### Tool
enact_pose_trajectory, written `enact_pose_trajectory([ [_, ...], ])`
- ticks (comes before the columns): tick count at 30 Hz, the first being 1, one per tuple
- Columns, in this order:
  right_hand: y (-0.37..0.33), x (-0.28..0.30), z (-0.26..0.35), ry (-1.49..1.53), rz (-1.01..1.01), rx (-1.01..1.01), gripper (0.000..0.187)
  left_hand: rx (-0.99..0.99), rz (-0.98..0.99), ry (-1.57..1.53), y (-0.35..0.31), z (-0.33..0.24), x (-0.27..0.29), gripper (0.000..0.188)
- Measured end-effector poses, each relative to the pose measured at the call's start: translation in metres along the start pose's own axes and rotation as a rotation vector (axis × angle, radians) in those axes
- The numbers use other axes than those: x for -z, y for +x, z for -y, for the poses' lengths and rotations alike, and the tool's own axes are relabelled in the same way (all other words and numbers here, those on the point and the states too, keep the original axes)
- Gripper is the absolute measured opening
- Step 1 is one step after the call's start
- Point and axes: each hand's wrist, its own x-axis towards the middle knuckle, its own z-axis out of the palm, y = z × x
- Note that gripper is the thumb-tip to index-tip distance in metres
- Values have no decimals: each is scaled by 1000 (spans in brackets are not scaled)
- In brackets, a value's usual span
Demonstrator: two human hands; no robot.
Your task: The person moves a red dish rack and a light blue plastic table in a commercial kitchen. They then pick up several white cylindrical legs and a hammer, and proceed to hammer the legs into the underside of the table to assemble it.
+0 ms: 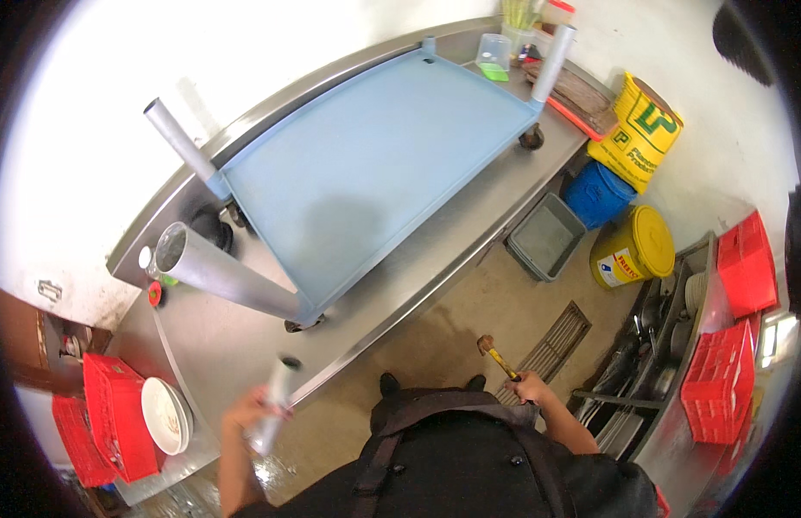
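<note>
My left hand (249, 410) is closed around a short grey metal tube (275, 406), held at the front edge of the steel table. In my right hand (530, 388) is a claw hammer (495, 354) with a yellow and black handle, held low over the floor. A light blue cart shelf (366, 164) on casters rests on the steel table (435, 268). Grey posts rise from three of its corners: a near post (227, 268), a left post (180, 142) and a right post (554, 62). The far corner socket (429, 41) has no post in it.
Red crates (120, 414) and white bowls (165, 416) sit at the left. Rightward are a grey tub (545, 237), a yellow bucket (633, 246), a blue bucket (597, 194) under a yellow sack (635, 129), and a dish rack (651, 345). A floor drain (551, 345) lies ahead.
</note>
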Motion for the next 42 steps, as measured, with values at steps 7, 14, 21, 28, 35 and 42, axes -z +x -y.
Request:
enact_pose_trajectory([
  [7, 61, 60, -131, -164, -55, -353, 40, -316, 184, -343, 165, -91, -246, 83],
  [14, 80, 162, -238, -114, -97, -293, 29, -1066, 337, -419, 214, -233, -353, 94],
  [21, 123, 235, -144, 622, -237, -366, 18, -1059, 9, -376, 350, -285, -414, 64],
  [28, 239, 321, -164, -94, -244, 139, 30, -1395, -353, -187, 518, -562, -323, 64],
  [35, 207, 416, -105, 779, -568, -185, 32, -1320, -842, 59, 746, -776, -223, 71],
  [42, 175, 544, 122, 721, -767, 95, 25, -1170, -815, 114, 841, -830, -170, 69],
])
